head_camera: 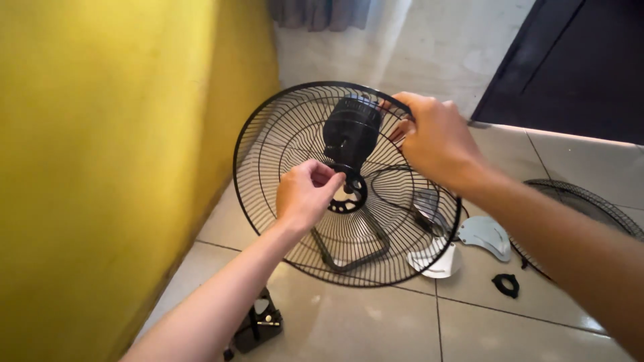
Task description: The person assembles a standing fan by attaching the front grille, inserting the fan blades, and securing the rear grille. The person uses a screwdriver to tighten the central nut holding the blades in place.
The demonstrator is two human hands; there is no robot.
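The left hand (305,194) pinches the black hub ring (349,194) at the centre of the round wire fan guard (268,141), while the right hand (433,137) grips the guard's upper rim beside the black motor housing (351,131). Below the right forearm, white fan blades (486,236), a small black ring nut (506,284) and a second guard (590,204) lie on the tiled floor (376,322).

1. We see a floor (362,322) of pale glossy tiles with thin dark grout lines, running up to a yellow wall (100,167).
2. A white fan blade (486,236) lies flat on it.
3. A small black ring nut (506,284) sits near the blade.
4. A second wire grille (590,208) lies at the right.
5. A black bracket piece (258,325) rests near the wall.
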